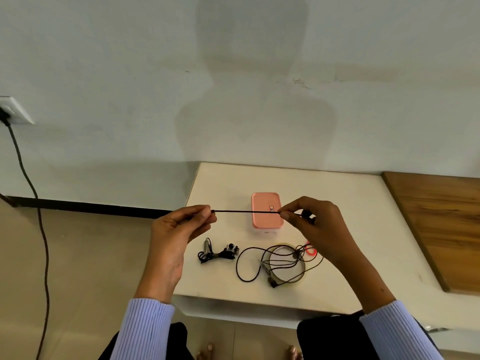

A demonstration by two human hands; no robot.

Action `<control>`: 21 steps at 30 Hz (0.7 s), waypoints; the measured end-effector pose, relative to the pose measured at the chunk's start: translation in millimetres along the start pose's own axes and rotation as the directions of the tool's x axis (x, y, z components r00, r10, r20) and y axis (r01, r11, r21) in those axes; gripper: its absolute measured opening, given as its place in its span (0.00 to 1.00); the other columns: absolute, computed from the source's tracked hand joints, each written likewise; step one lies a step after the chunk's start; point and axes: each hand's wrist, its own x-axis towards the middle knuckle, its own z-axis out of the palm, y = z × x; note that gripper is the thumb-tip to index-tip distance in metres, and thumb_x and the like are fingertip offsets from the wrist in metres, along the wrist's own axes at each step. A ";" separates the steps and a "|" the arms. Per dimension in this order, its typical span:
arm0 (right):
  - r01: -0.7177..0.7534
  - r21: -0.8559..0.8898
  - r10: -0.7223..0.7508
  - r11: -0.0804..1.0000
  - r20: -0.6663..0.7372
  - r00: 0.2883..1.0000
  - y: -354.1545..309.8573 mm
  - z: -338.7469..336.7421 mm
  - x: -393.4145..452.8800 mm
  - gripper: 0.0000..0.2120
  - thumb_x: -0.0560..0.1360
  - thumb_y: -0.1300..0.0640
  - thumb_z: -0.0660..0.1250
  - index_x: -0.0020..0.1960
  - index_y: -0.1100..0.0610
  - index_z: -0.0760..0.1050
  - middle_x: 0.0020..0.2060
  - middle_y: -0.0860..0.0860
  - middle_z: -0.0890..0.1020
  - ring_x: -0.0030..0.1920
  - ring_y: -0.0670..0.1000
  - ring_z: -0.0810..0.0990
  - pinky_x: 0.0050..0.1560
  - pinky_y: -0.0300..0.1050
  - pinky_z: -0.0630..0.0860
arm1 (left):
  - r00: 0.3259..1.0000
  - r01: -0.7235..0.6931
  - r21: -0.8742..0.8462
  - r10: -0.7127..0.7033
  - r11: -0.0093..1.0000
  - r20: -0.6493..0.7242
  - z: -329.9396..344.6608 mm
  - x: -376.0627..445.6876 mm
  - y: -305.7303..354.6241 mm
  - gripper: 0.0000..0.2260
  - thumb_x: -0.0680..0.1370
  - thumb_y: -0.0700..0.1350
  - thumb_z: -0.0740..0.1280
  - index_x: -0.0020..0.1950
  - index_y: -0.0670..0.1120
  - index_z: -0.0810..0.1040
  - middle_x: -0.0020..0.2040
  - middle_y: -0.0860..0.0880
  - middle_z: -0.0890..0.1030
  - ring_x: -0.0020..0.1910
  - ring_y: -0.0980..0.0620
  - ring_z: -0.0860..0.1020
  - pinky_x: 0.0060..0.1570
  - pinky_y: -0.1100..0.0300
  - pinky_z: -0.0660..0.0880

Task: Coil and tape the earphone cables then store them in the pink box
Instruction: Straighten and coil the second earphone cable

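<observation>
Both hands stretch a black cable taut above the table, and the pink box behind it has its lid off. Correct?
Not quite. The head view shows the pink box with its lid on. The rest holds: left hand and right hand stretch the black cable taut.

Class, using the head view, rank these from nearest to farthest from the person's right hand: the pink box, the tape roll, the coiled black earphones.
From the right hand:
1. Pink box, just left of it, behind the stretched cable.
2. Tape roll, below it on the table.
3. Coiled black earphones, farthest, toward the left hand's side.
</observation>
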 end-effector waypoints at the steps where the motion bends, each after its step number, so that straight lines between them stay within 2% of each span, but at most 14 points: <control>1: -0.004 -0.005 0.004 1.000 -0.003 1.000 0.7 1.5 -0.6 0.05 0.73 0.58 0.71 0.41 0.48 0.80 0.35 0.35 0.80 0.34 0.40 0.72 0.34 0.28 0.67 | 1.000 -0.004 0.020 0.004 1.000 0.003 -0.8 0.5 -2.8 0.05 0.70 0.35 0.71 0.44 0.41 0.83 0.37 0.45 0.85 0.39 0.50 0.84 0.40 0.65 0.79; 3: -0.003 -0.021 0.002 1.000 -0.014 1.000 1.8 3.4 -1.5 0.04 0.73 0.58 0.71 0.41 0.49 0.80 0.32 0.33 0.78 0.32 0.41 0.71 0.33 0.29 0.66 | 0.999 -0.025 0.122 0.022 0.992 0.024 -4.1 3.2 -8.8 0.05 0.72 0.34 0.69 0.45 0.42 0.83 0.37 0.47 0.85 0.40 0.50 0.84 0.40 0.64 0.80; 5: 0.006 -0.047 -0.008 0.999 -0.028 1.000 2.3 3.6 -2.2 0.04 0.72 0.57 0.71 0.41 0.48 0.79 0.34 0.35 0.79 0.31 0.41 0.71 0.33 0.30 0.66 | 0.996 -0.078 0.353 0.059 0.932 0.063 -7.9 6.7 -18.7 0.08 0.75 0.36 0.68 0.45 0.48 0.83 0.39 0.51 0.85 0.43 0.53 0.84 0.43 0.64 0.79; 7: 0.022 -0.072 -0.024 0.997 -0.033 0.999 2.1 4.9 -3.1 0.04 0.72 0.57 0.72 0.41 0.48 0.80 0.37 0.38 0.81 0.33 0.42 0.71 0.34 0.32 0.67 | 0.985 -0.172 0.613 0.123 0.771 0.122 -5.6 6.2 -27.8 0.10 0.76 0.37 0.68 0.47 0.52 0.83 0.45 0.56 0.84 0.48 0.60 0.81 0.49 0.70 0.74; 8: 0.033 -0.089 -0.035 0.996 -0.023 0.999 1.4 6.7 -3.6 0.04 0.71 0.57 0.72 0.42 0.48 0.81 0.37 0.39 0.81 0.34 0.42 0.73 0.35 0.33 0.69 | 0.975 -0.220 0.677 0.159 0.702 0.153 -1.3 3.9 -29.8 0.10 0.76 0.37 0.67 0.49 0.52 0.83 0.48 0.57 0.83 0.50 0.62 0.78 0.49 0.75 0.71; 10: 0.063 -0.139 -0.061 0.988 0.017 0.998 -1.8 13.1 -5.9 0.03 0.71 0.57 0.72 0.42 0.49 0.82 0.39 0.41 0.82 0.36 0.39 0.74 0.36 0.38 0.70 | 0.948 -0.317 0.678 0.215 0.663 0.233 11.4 -0.9 -30.2 0.10 0.75 0.38 0.69 0.52 0.51 0.83 0.52 0.58 0.81 0.52 0.64 0.76 0.47 0.79 0.68; 12: 0.090 -0.184 -0.080 0.979 0.058 0.995 -6.2 21.3 -7.7 0.02 0.71 0.55 0.72 0.43 0.49 0.83 0.39 0.42 0.83 0.35 0.36 0.74 0.36 0.37 0.68 | 0.907 -0.417 0.637 0.255 0.648 0.334 25.9 -5.9 -29.8 0.11 0.72 0.41 0.72 0.54 0.51 0.83 0.52 0.58 0.82 0.50 0.64 0.78 0.43 0.75 0.72; 14: 0.101 -0.203 -0.088 0.974 0.075 0.993 -9.2 27.0 -7.8 0.03 0.71 0.53 0.72 0.44 0.49 0.83 0.39 0.43 0.83 0.32 0.39 0.73 0.36 0.35 0.67 | 0.872 -0.486 0.630 0.287 0.605 0.397 38.8 -10.6 -32.2 0.12 0.70 0.43 0.74 0.53 0.51 0.83 0.48 0.56 0.84 0.43 0.61 0.78 0.37 0.71 0.74; 16: 0.093 -0.191 -0.081 0.977 0.072 0.994 -9.7 28.7 -7.4 0.03 0.71 0.53 0.72 0.45 0.48 0.83 0.38 0.42 0.82 0.32 0.42 0.73 0.36 0.34 0.68 | 0.862 -0.506 0.616 0.330 0.604 0.385 46.6 -13.4 -34.6 0.10 0.71 0.43 0.74 0.52 0.49 0.84 0.45 0.53 0.85 0.40 0.60 0.79 0.35 0.72 0.74; 18: 0.071 -0.119 -0.065 0.990 0.050 0.997 -9.1 29.1 -7.6 0.03 0.70 0.52 0.73 0.43 0.47 0.83 0.36 0.39 0.81 0.35 0.45 0.75 0.36 0.32 0.69 | 0.856 -0.517 0.591 0.377 0.620 0.353 48.6 -14.3 -35.1 0.09 0.71 0.44 0.73 0.51 0.47 0.85 0.43 0.53 0.85 0.42 0.61 0.80 0.37 0.74 0.73; 21: 0.033 0.003 -0.033 0.999 0.017 0.999 -6.5 30.0 -7.7 0.04 0.68 0.54 0.75 0.40 0.46 0.82 0.33 0.37 0.80 0.36 0.43 0.74 0.35 0.29 0.67 | 0.862 -0.505 0.595 0.397 0.625 0.315 45.9 -13.3 -33.6 0.07 0.72 0.41 0.73 0.48 0.47 0.85 0.40 0.55 0.84 0.41 0.61 0.81 0.39 0.73 0.75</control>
